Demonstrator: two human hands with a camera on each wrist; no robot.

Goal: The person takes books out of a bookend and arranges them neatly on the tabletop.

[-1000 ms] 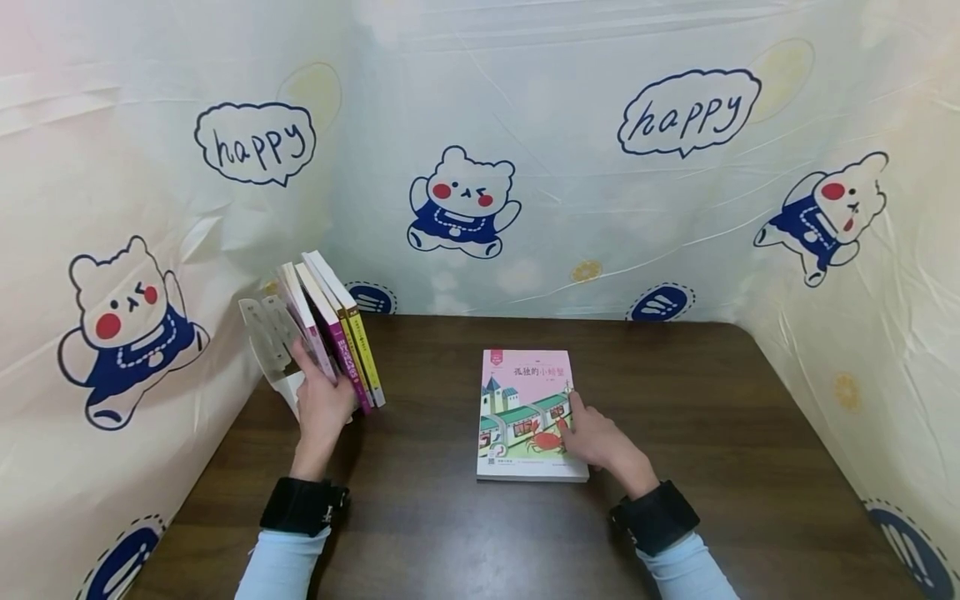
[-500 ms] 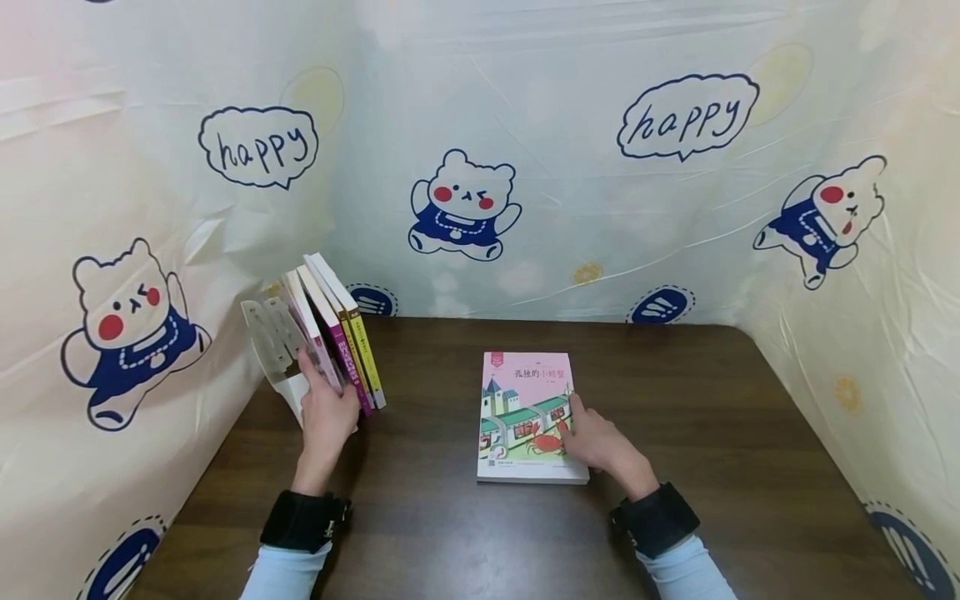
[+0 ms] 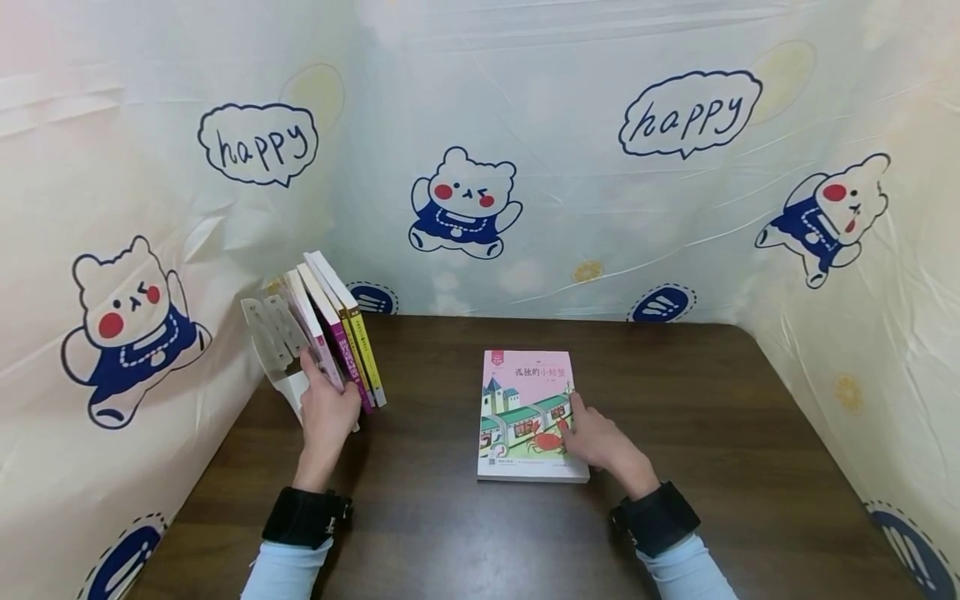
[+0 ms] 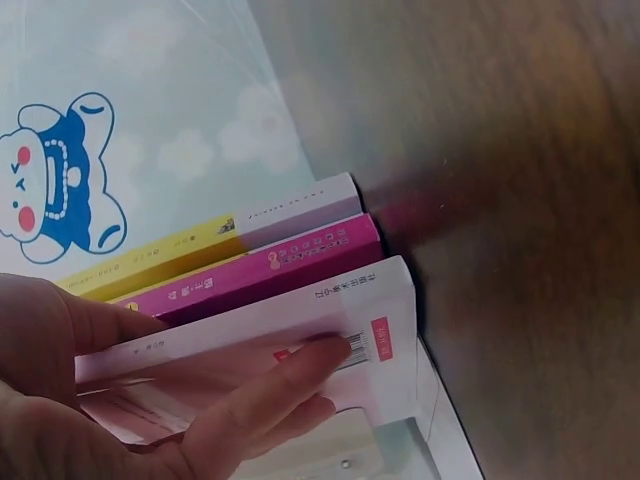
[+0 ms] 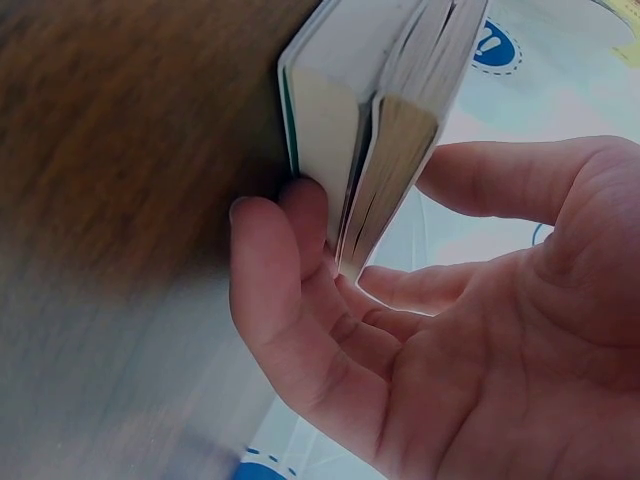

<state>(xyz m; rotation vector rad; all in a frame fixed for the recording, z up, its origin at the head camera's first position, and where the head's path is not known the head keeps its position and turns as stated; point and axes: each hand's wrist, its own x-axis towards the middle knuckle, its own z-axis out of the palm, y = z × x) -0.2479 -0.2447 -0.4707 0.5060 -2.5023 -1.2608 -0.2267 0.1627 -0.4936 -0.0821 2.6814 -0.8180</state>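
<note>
My left hand (image 3: 328,417) pinches a white-and-pink book (image 4: 370,290), thumb at its spine and fingers over its barcoded cover. That book leans at the left end of a row. Beside it are a magenta-spined book (image 4: 310,250) and a yellow-spined book (image 4: 190,245). A white bookend (image 3: 272,333) stands left of the row. At mid-table, my right hand (image 3: 600,437) holds the right edge of a pink picture-cover book (image 3: 525,425) lying flat. The right wrist view shows another book (image 5: 325,120) under it, my thumb on top and fingertips curled at the lower edges.
The dark wooden table (image 3: 420,533) extends around both hands. A pale curtain (image 3: 570,192) printed with bears and "happy" bubbles hangs behind it and on both sides, close to the bookend on the left.
My left hand has shifted very slightly toward me and to the right along the book. The right hand and the flat books have stayed in place.
</note>
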